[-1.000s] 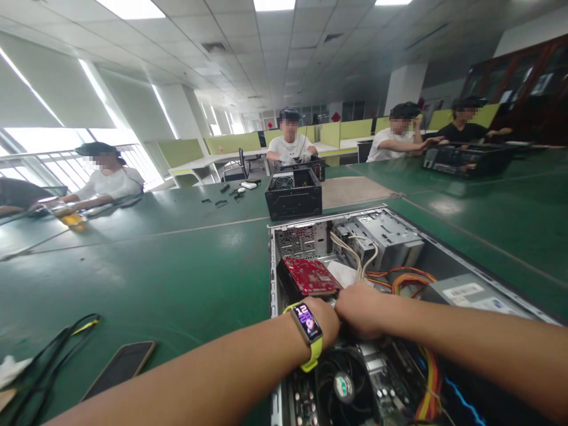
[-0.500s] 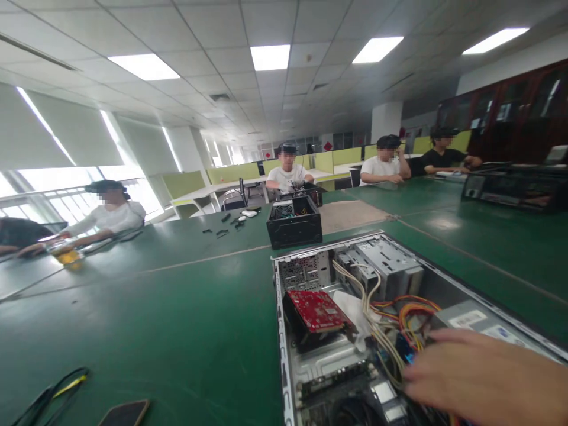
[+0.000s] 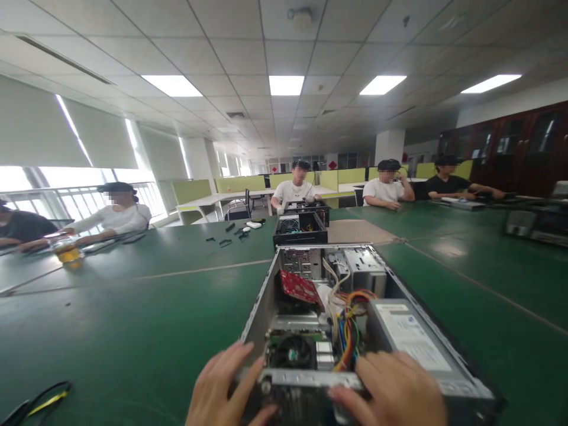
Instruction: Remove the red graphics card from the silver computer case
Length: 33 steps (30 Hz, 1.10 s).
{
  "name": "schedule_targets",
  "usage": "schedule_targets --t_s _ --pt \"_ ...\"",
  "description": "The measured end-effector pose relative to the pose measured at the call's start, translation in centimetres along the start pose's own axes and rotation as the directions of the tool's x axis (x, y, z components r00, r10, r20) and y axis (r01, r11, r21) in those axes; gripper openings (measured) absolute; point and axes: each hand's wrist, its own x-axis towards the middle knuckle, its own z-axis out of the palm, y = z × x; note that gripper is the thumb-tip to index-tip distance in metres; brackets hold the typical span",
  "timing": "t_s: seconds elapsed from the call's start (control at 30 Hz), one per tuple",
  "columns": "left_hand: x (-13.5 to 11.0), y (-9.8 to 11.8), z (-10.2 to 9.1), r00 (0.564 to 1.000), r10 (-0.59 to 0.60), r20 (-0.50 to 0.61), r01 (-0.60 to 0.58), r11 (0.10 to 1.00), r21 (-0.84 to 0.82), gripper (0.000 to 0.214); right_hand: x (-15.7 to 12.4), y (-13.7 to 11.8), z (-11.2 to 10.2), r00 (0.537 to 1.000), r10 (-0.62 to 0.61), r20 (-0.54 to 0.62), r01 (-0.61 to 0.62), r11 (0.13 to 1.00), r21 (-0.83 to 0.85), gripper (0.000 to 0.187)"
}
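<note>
An open desktop computer case (image 3: 310, 377) lies in front of me on the green table. My left hand (image 3: 228, 387) grips its near left corner, with the thumb and fingers around the metal edge. My right hand (image 3: 393, 384) holds the near rim, its fingers over the top and thumb on the outer face. Inside sit a black cooling fan (image 3: 288, 355), a silver power supply (image 3: 410, 334) and a bundle of coloured wires (image 3: 349, 337). A red circuit card (image 3: 300, 287) rests tilted near the far left corner inside.
A smaller black computer case (image 3: 302, 238) stands just beyond, with a person (image 3: 295, 192) behind it. Small black parts (image 3: 225, 243) lie left of that case. Black cable (image 3: 42, 402) is at the lower left. Other people sit around the table.
My right hand has moved from inside the case to its near rim. My left hand has come into view on the case. The case has turned and shifted left in view.
</note>
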Motion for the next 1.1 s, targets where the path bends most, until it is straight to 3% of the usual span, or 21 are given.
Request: schedule_targets --t_s 0.07,0.17,0.3,0.4,0.5,0.63,0.73,1.1 --pt "1.9 0.9 1.7 0.999 0.005 0.047 -0.009 0.997 0.079 0.066 3.6 -0.5 3.1 0.999 0.041 0.024 -0.041 0.999 -0.002 0.048" --pt "4.0 1.3 6.7 0.996 0.022 0.090 -0.032 0.993 0.117 0.078 7.2 0.3 7.4 0.997 0.049 0.055 -0.049 0.999 0.011 0.053" --pt "4.6 -0.7 13.0 0.999 0.032 0.042 -0.038 0.988 0.152 0.068 9.4 2.7 11.2 0.998 0.010 0.055 -0.010 1.000 -0.008 0.054" --pt "4.9 -2.6 15.4 0.999 0.027 0.045 -0.034 0.987 0.156 0.072 10.6 3.5 12.5 0.997 -0.021 0.072 0.021 1.000 -0.002 0.049" --pt "5.4 -3.8 16.3 0.999 0.024 0.036 -0.029 0.988 0.152 0.075 11.1 3.1 13.4 0.999 -0.029 0.044 0.028 0.999 0.032 0.037" --pt "5.5 -4.2 16.7 0.999 0.043 0.031 -0.047 0.988 0.150 0.073 9.9 2.1 15.1 0.991 0.060 -0.122 -0.054 0.997 0.052 0.040" --pt "5.4 -4.3 16.9 0.998 0.046 0.035 -0.051 0.986 0.159 0.072 9.1 2.0 16.6 0.981 0.042 -0.189 -0.031 0.998 0.058 0.036" --pt "6.2 -5.7 18.2 0.996 0.030 0.086 -0.043 0.985 0.165 0.076 10.5 2.8 18.7 0.985 0.023 -0.172 -0.031 0.999 -0.042 0.035"
